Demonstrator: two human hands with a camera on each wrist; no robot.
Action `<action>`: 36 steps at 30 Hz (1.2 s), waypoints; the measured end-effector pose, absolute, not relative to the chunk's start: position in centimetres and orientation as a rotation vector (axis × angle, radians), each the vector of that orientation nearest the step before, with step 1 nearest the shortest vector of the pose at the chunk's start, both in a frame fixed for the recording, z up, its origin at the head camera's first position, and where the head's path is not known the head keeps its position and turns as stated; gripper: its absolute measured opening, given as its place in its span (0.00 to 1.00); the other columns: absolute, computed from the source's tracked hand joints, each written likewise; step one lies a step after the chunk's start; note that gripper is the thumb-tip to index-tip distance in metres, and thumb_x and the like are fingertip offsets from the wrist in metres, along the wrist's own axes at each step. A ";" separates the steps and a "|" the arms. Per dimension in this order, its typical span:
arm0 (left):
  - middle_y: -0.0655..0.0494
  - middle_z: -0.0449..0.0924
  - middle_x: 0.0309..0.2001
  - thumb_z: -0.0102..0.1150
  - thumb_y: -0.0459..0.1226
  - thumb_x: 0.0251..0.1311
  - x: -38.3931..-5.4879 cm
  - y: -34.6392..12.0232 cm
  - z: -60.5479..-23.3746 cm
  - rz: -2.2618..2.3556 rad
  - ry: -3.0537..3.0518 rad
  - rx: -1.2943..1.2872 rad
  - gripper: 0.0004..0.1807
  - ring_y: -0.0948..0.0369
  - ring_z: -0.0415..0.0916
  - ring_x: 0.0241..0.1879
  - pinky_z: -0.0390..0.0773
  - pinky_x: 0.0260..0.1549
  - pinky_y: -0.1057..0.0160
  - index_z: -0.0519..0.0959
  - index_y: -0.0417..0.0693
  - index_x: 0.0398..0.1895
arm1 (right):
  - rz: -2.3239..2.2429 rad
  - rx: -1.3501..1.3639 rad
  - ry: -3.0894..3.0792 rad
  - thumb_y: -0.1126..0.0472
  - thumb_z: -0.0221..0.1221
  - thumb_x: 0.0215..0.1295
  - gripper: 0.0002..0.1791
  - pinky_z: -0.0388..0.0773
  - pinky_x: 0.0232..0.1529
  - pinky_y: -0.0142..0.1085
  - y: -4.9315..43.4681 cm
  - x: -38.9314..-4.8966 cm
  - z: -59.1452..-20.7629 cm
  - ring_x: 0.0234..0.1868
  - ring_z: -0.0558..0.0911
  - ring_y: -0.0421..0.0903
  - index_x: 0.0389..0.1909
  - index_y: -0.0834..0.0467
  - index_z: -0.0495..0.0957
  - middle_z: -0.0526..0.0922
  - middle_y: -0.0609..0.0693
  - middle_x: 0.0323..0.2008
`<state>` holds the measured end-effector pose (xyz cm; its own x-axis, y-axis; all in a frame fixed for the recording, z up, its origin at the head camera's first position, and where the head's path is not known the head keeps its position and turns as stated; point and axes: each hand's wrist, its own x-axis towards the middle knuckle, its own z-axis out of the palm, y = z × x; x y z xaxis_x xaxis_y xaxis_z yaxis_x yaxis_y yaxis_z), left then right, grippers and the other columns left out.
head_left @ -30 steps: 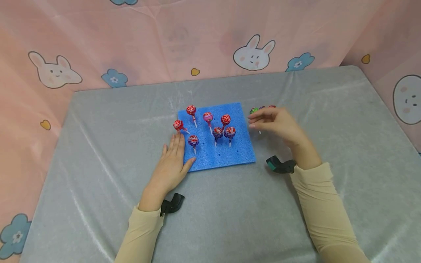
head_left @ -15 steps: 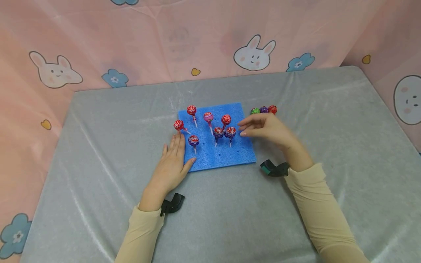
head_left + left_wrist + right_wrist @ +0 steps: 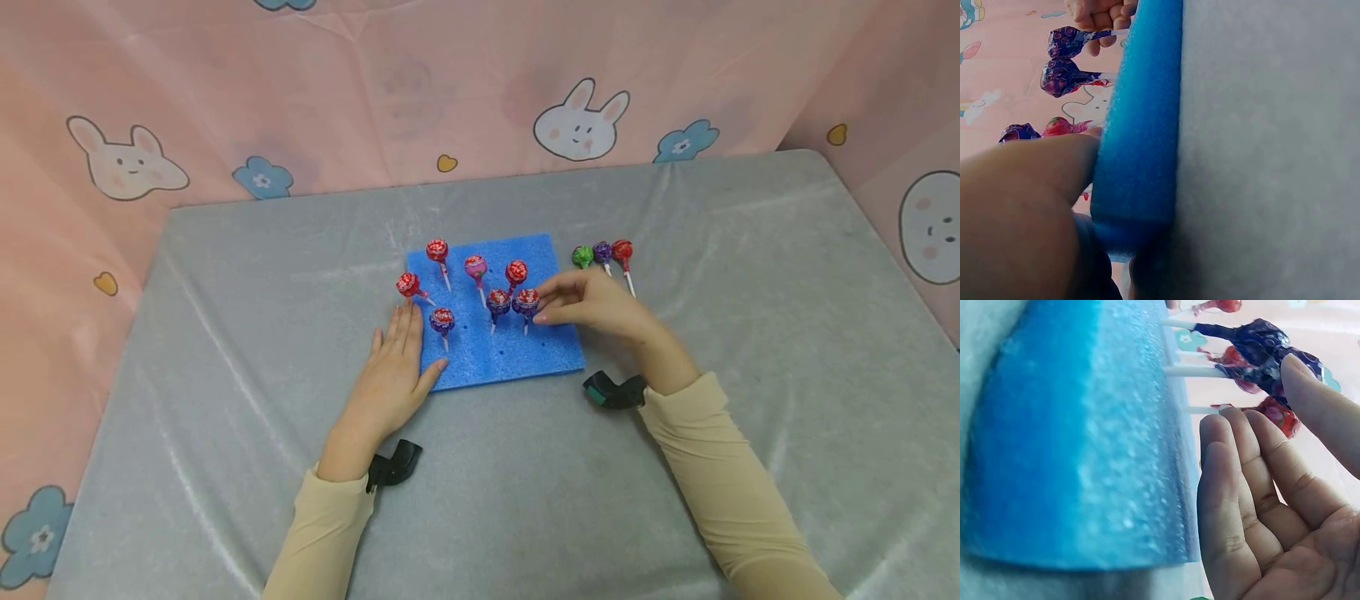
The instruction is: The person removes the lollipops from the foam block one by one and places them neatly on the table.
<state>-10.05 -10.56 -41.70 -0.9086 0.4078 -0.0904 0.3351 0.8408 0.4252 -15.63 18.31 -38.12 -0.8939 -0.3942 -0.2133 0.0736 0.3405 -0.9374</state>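
Two bare hands frame the work: the right hand's (image 3: 596, 304) grip is parted, thumb well away from the fingers, at the rightmost purple lollipop (image 3: 526, 302) in the blue foam board (image 3: 519, 367); whether it touches, I cannot tell. Fingers straight, the left hand (image 3: 386, 387) rests on the board's left edge. Seven lollipops stand in the foam; just beyond its right edge, three loose lollipops (image 3: 622, 250) lie on the grey tabletop (image 3: 487, 483). Since half a second ago, the right hand has shifted left, uncovering more of that trio; the left hand has stayed put.
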 end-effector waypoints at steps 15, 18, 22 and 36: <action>0.43 0.31 0.74 0.40 0.50 0.71 -10.1 -10.5 -41.6 0.616 2.841 0.582 0.41 0.50 0.30 0.73 0.37 0.67 0.45 0.37 0.34 0.73 | -1.536 -0.353 2.210 0.72 0.64 0.55 0.06 0.77 0.38 0.30 17.5 -15.5 -38.9 0.33 0.85 0.41 0.32 0.71 0.79 0.86 0.58 0.30; 0.43 0.31 0.74 0.41 0.50 0.71 -10.1 -10.5 -41.7 0.613 2.844 0.584 0.41 0.50 0.30 0.73 0.37 0.67 0.45 0.37 0.34 0.73 | -1.539 -0.349 2.216 0.73 0.64 0.54 0.06 0.77 0.37 0.30 17.3 -15.5 -38.9 0.32 0.85 0.41 0.31 0.72 0.79 0.85 0.59 0.30; 0.43 0.31 0.74 0.41 0.51 0.70 -10.1 -10.5 -41.7 0.610 2.842 0.580 0.42 0.50 0.30 0.73 0.37 0.67 0.45 0.37 0.34 0.73 | -1.521 -0.374 2.249 0.73 0.64 0.54 0.05 0.76 0.35 0.29 17.1 -15.4 -39.1 0.31 0.84 0.39 0.28 0.71 0.78 0.85 0.59 0.29; 0.43 0.31 0.74 0.42 0.51 0.70 -10.1 -10.6 -41.7 0.614 2.841 0.581 0.42 0.51 0.29 0.73 0.38 0.67 0.45 0.37 0.35 0.73 | -1.501 -0.368 2.308 0.71 0.67 0.52 0.10 0.74 0.30 0.30 16.6 -15.2 -39.3 0.27 0.83 0.41 0.21 0.66 0.74 0.84 0.56 0.25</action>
<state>-10.07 -10.59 -41.69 -0.9080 0.4095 -0.0889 0.3363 0.8386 0.4285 -15.24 16.57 -39.30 -0.9006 -0.4052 -0.1571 -0.0207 0.4011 -0.9158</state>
